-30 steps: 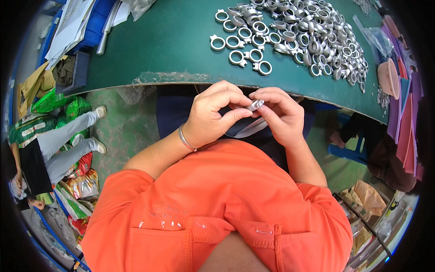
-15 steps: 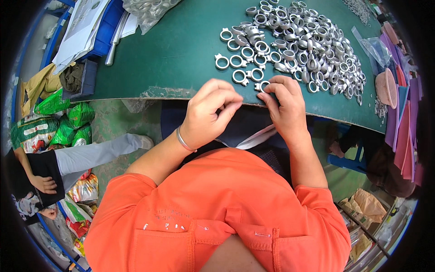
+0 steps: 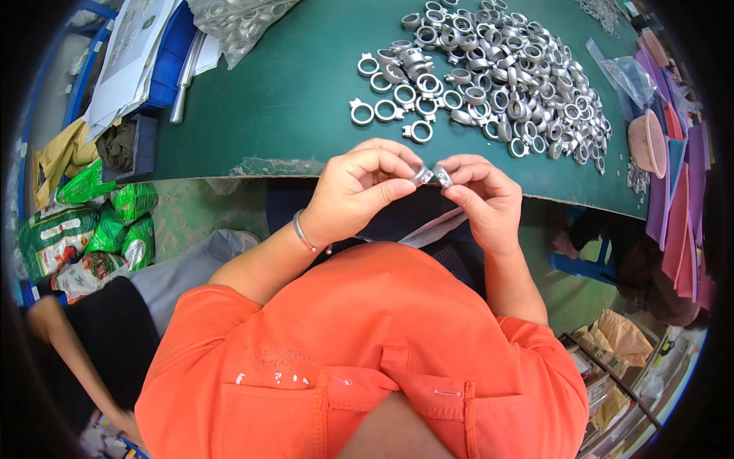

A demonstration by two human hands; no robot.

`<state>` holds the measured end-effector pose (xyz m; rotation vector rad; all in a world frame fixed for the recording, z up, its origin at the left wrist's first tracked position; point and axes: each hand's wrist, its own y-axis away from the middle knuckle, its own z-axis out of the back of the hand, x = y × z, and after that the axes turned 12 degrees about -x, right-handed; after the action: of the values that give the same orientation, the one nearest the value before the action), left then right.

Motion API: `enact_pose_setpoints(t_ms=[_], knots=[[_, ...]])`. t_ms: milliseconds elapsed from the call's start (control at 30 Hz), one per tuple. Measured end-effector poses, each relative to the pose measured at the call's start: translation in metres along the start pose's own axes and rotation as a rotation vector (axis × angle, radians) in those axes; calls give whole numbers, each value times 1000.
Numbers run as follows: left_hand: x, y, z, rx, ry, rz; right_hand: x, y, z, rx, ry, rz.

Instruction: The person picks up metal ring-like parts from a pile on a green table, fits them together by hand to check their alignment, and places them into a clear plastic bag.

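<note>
Right by the near edge of the green tabletop, the left hand has a narrow pinch grip on one silver ring, and the right hand likewise on a second ring, each partly hidden by the grip. Further up the tabletop there's a few loose rings, then a big ring heap hogging its right half. Left end of the tabletop's got a grey bin, then a blue tray and a clear bag.

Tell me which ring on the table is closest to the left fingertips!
The silver ring straight ahead of the left fingertips; all others on the table lie farther back or sideways.
</note>
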<state>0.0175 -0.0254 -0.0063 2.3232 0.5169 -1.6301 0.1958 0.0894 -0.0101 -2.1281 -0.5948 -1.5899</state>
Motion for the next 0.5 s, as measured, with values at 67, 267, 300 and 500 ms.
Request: enact_pose_setpoints(t_ms=[67,267,300,500], knots=[[0,0,1,11,79,49,-3,0,1,14,-120,-76],[4,0,6,-26,407,353,2,-2,0,-3,-290,-320],[3,-1,6,-28,454,379,2,-1,0,11,-232,-284],[-13,12,9,96,-263,66,15,7,-8,305,513,210]])
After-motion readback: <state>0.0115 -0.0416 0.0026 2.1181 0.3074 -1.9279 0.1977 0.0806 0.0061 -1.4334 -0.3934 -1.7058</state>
